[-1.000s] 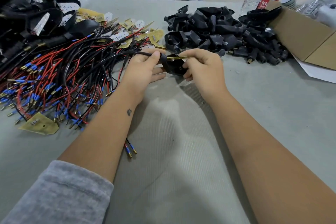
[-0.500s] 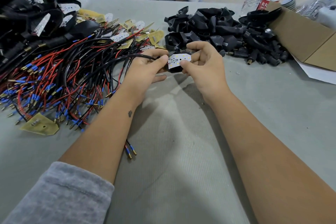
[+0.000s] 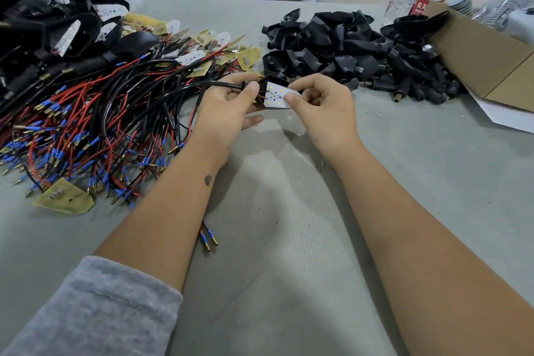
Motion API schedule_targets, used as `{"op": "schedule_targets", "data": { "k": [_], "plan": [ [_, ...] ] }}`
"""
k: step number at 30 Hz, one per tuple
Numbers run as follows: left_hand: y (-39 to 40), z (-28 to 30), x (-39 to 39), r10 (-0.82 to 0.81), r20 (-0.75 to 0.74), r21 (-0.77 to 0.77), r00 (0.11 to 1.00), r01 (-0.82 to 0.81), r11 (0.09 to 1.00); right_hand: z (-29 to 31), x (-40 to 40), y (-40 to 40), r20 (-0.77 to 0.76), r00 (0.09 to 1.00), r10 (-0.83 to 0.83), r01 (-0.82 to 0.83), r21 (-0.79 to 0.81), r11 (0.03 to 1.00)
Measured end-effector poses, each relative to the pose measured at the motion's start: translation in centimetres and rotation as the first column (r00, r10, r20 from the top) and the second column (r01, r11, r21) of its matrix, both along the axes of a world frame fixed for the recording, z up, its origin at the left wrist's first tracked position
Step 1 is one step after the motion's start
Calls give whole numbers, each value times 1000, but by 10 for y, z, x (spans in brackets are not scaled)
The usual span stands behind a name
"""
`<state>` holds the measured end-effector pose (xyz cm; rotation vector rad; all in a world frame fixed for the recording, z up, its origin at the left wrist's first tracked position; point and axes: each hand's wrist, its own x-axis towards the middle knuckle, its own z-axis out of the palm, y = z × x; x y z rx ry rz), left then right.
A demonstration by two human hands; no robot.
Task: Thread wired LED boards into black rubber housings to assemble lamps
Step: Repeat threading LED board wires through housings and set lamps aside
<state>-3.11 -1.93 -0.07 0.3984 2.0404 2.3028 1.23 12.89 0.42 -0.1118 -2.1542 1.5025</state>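
Since a second ago the LED board (image 3: 276,95) has turned from edge-on to face-up and slid toward the black housing (image 3: 261,87), so seating looks close. It sits just above centre of the frame, its long axis running left to right, wired end pointing left. The left hand (image 3: 228,107) pinches housing and cable (image 3: 185,92); the right hand (image 3: 323,107) pinches the board's right end.
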Motion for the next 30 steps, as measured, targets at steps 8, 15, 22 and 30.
{"op": "schedule_targets", "data": {
  "k": [8, 15, 22, 30],
  "plan": [
    [0, 1, 2, -76, -12, -71, 997, 75, 995, -2, -3, 1, -73, 982, -172, 176, 56, 983],
    [-1, 2, 2, -67, 16, -33, 998, 68, 997, -1, -1, 4, 94, 985, 144, -140, -46, 989],
    [-3, 6, -3, 12, 191, 243, 981, -59, 968, -3, -4, 10, 145, 989, 38, -36, -14, 999],
    [-5, 4, -2, 48, 163, 257, 985, -89, 962, -1, -2, 9, 188, 975, 120, -95, -137, 986]
  ]
}}
